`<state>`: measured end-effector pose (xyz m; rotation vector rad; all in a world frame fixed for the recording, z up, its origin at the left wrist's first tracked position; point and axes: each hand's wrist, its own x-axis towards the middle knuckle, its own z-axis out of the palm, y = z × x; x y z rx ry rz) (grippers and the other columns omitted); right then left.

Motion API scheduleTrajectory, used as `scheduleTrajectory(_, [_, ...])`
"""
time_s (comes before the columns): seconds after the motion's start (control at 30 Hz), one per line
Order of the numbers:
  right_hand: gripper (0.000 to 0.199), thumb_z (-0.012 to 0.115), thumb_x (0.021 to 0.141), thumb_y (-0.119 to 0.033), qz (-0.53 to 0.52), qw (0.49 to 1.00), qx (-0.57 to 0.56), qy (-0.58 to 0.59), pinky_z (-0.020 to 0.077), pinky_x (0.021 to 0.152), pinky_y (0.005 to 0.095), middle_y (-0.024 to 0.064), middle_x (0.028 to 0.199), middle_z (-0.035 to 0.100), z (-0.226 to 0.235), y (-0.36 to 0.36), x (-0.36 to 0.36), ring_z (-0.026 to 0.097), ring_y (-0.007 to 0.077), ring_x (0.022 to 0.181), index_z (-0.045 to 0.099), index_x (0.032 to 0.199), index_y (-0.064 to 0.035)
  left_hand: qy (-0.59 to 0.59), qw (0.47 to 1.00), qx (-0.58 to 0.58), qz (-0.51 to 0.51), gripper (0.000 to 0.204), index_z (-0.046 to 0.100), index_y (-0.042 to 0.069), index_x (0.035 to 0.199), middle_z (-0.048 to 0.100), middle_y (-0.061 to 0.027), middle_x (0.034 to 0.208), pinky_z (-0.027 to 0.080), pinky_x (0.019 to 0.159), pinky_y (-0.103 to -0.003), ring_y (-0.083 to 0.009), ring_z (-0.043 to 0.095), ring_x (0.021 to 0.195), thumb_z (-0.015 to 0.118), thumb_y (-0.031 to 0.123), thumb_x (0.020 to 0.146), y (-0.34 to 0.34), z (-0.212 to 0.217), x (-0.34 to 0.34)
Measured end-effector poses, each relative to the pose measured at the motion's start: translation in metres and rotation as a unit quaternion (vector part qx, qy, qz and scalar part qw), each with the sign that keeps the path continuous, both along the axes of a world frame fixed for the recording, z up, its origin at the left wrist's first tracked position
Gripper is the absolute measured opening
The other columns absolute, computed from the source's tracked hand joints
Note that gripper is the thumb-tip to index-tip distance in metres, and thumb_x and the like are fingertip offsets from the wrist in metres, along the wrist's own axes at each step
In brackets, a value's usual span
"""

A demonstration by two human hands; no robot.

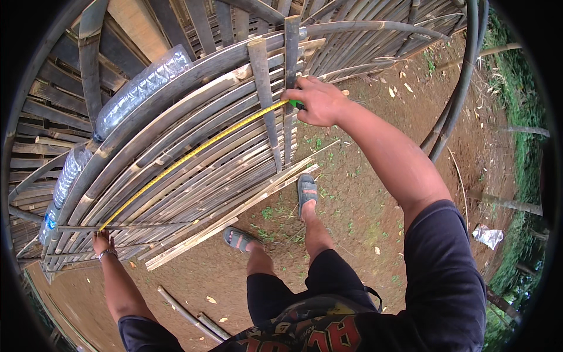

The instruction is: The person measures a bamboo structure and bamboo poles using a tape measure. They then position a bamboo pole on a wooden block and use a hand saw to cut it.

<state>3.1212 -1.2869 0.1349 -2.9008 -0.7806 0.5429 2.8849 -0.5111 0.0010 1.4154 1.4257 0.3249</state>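
A yellow tape measure [196, 152] is stretched across a slatted bamboo panel [217, 132]. Its green and black case [297, 104] sits in my right hand [316, 102], at the panel's right end beside two upright slats. At the lower left, my left hand [102, 243] pinches the free end of the tape against a thin crosswise slat [126, 227]. A bracelet circles that wrist. The blade runs taut and slanting between both hands, lying over the horizontal bamboo strips.
Clear plastic bottles [141, 91] lie along the panel's top rail. Loose bamboo strips [193, 243] rest on the ground before my sandalled feet [306, 190]. Cut poles [187, 314] lie at the bottom. Curved dark poles [454, 105] stand at right, near a crumpled silvery wrapper [488, 236].
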Motion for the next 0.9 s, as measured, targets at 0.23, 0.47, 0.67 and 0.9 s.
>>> scheduleTrajectory(0.23, [0.049, 0.060, 0.084, -0.030, -0.016, 1.000, -0.023, -0.011, 0.0440, 0.105, 0.0446, 0.0142, 0.129, 0.053, 0.000, 0.004, -0.001, 0.047, 0.0328, 0.128, 0.057, 0.132, -0.0262, -0.002, 1.000, 0.004, 0.014, 0.043, 0.043, 0.033, 0.143, 0.067, 0.0090, 0.098, 0.045, 0.068, -0.034, -0.0072, 0.066, 0.089, 0.049, 0.026, 0.100, -0.004, 0.001, 0.003])
scheduleTrajectory(0.47, [0.039, 0.056, 0.092, -0.042, -0.057, 0.997, -0.021, -0.053, 0.0473, 0.100, 0.0461, 0.0125, 0.127, 0.056, -0.012, 0.011, 0.002, 0.048, 0.0315, 0.127, 0.061, 0.128, -0.0253, 0.004, 1.000, 0.006, 0.014, 0.027, 0.052, 0.028, 0.127, 0.066, 0.0077, 0.097, 0.046, 0.068, -0.034, -0.0074, 0.065, 0.089, 0.048, 0.027, 0.100, -0.008, 0.003, 0.010])
scheduleTrajectory(0.67, [0.034, 0.061, 0.090, -0.048, -0.099, 0.984, 0.026, -0.143, 0.0512, 0.092, 0.0454, 0.0107, 0.112, 0.060, -0.029, 0.015, -0.010, 0.057, 0.0311, 0.114, 0.068, 0.113, -0.0242, 0.036, 0.999, 0.027, 0.016, 0.018, 0.055, 0.023, 0.116, 0.066, 0.0063, 0.096, 0.048, 0.069, -0.036, -0.0086, 0.065, 0.088, 0.049, 0.025, 0.100, -0.005, 0.004, 0.010])
scheduleTrajectory(0.9, [0.033, 0.062, 0.089, -0.048, -0.143, 0.974, 0.050, -0.168, 0.0513, 0.089, 0.0444, 0.0106, 0.112, 0.060, -0.035, 0.021, -0.014, 0.058, 0.0296, 0.113, 0.070, 0.109, -0.0235, 0.017, 0.999, 0.037, 0.034, 0.018, 0.055, 0.021, 0.116, 0.067, 0.0044, 0.099, 0.048, 0.070, -0.037, -0.0115, 0.067, 0.089, 0.048, 0.025, 0.099, -0.010, 0.008, 0.013])
